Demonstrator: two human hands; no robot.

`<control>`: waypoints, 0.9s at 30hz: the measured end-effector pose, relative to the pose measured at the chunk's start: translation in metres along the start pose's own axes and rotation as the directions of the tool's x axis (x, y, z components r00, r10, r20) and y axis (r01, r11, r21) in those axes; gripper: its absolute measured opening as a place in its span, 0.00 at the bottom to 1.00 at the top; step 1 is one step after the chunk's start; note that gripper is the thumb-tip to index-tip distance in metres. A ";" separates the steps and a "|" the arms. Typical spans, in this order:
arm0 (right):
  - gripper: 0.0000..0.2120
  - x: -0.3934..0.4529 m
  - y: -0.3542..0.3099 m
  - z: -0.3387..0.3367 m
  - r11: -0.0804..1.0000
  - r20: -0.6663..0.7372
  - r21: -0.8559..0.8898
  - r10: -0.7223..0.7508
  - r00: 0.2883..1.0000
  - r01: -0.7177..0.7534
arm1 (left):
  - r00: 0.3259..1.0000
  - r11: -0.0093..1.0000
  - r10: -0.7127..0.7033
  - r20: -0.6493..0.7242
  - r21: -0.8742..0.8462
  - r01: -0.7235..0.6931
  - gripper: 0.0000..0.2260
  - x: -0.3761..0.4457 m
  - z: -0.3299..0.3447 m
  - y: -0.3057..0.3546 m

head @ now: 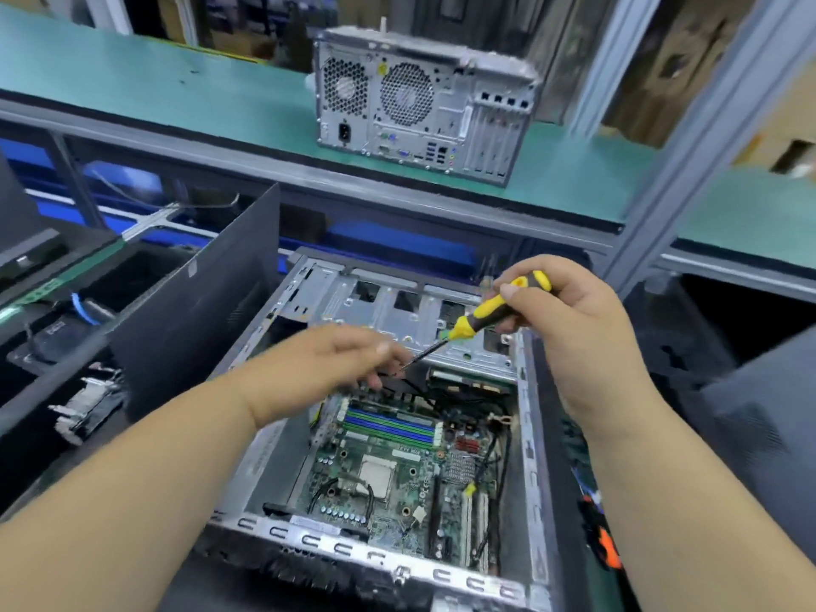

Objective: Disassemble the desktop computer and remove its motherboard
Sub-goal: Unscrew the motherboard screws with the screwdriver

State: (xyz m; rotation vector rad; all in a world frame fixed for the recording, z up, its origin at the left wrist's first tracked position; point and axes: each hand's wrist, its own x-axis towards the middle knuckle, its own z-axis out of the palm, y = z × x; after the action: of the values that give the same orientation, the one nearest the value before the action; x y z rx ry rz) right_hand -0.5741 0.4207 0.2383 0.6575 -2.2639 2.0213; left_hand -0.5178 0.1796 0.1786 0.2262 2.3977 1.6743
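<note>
An open desktop case (527,439) lies on its side in front of me, the green motherboard (397,474) exposed inside with blue memory slots and a bare CPU socket. My right hand (578,329) grips a yellow and black screwdriver (485,313) over the metal drive cage (397,311). Its shaft slants down to the left. There my left hand (335,360) pinches the tip with curled fingers, just above black cables at the board's far edge.
A dark side panel (194,311) leans upright at the case's left. A second, closed computer (419,103) stands on the green shelf behind. Loose parts lie in a black bin at left (84,399). Orange-handled tools (602,541) rest at right.
</note>
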 end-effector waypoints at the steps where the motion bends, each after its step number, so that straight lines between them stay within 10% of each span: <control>1: 0.04 -0.004 -0.001 -0.005 1.000 -0.023 -0.004 0.003 1.000 -0.003 | 1.000 1.000 0.005 0.010 0.003 -0.005 0.13 0.000 0.007 0.004; 12: 0.03 -0.067 -0.003 -0.066 0.998 -0.251 -0.063 -0.033 0.967 0.017 | 0.996 0.998 0.042 -0.073 0.059 -0.037 0.04 0.022 0.085 0.032; 19: 0.03 -0.114 0.007 -0.136 0.989 -0.617 -0.144 -0.057 0.785 -0.042 | 0.982 0.951 0.127 0.142 0.263 -0.161 0.07 0.031 0.190 0.067; 27: 0.03 -0.146 0.032 -0.197 0.988 -0.656 -0.086 0.039 0.754 -0.126 | 0.988 0.905 0.087 0.127 0.404 -0.131 0.11 0.058 0.314 0.063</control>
State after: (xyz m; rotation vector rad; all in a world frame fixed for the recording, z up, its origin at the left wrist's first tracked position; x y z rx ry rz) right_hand -0.5009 0.6524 0.1941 -0.1688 -1.9682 1.7302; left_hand -0.4931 0.4999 0.1279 0.5103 2.6711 1.1375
